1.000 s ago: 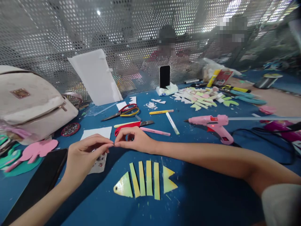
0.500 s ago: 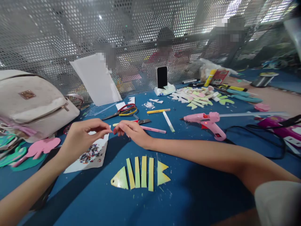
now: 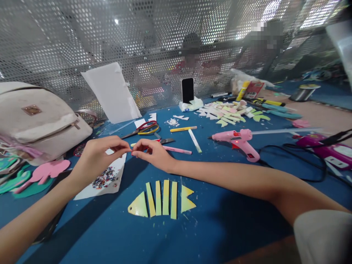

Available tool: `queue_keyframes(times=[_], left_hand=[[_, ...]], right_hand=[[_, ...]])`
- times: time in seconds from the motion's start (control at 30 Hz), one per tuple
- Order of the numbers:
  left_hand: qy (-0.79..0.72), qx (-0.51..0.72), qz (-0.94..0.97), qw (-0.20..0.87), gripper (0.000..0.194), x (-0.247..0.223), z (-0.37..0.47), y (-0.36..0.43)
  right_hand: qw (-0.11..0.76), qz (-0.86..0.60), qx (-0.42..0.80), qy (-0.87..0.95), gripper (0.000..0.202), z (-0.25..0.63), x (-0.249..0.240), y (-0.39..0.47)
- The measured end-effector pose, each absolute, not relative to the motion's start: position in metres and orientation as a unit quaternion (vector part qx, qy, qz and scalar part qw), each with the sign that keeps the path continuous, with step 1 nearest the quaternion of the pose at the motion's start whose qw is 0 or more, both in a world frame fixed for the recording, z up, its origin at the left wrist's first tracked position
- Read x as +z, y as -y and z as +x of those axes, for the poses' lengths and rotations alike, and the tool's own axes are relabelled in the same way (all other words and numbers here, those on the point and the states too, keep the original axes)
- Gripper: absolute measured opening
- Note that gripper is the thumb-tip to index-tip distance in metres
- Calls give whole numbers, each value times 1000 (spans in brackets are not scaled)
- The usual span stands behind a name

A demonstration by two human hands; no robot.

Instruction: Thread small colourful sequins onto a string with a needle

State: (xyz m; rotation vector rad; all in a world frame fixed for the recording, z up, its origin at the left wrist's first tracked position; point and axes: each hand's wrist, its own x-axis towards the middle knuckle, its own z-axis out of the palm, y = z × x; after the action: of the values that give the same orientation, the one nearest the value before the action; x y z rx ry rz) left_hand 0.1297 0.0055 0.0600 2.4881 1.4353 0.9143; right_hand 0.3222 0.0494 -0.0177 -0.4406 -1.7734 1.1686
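Observation:
My left hand [image 3: 103,154] and my right hand [image 3: 152,154] meet above the blue table, thumb and forefinger pinched on each. Their fingertips almost touch, and whatever sits between them is too small to make out. Below the left hand, a white sheet [image 3: 117,182] bears a heap of small dark and coloured beads or bits [image 3: 106,178]. Nearer me lies a yellow-green fish in separate pieces: a head [image 3: 139,205] with an eye hole, several strips [image 3: 166,198] and a notched tail [image 3: 187,200].
Scissors [image 3: 147,128], a craft knife [image 3: 166,140] and felt pens [image 3: 178,150] lie beyond my hands. A pink glue gun [image 3: 236,139] with a glue stick rests at right, near a purple power strip [image 3: 316,146]. A backpack [image 3: 41,117] stands left; a phone [image 3: 187,90] leans upright behind.
My right hand's fingers have come closer to the left fingertips and now pinch beside them. The view has shifted slightly; the fish pieces lie as before.

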Motion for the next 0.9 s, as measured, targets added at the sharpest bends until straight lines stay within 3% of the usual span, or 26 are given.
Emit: queue_keyframes(times=[0.13,0.37,0.53,0.73,0.9], left_hand=[[-498,313,803,99,16,42,129,3],[-534,367,709,279,21,2,132,26],[-525,375,707,291,17,-11,127,45],[-470,381,764,225,22,-11,127,52],[-493,406,718,275,22,-10,129,46]], right_hand=[[454,-191,468,734,20,323,-19,-51],[428,-211,472,742,23,323,-17,-48],[406,-203,462,762,21,325,-11,-43],[411,-144,396,808,11,328,-9,-39],[429,-96,348,828,12,331,-10,-37]])
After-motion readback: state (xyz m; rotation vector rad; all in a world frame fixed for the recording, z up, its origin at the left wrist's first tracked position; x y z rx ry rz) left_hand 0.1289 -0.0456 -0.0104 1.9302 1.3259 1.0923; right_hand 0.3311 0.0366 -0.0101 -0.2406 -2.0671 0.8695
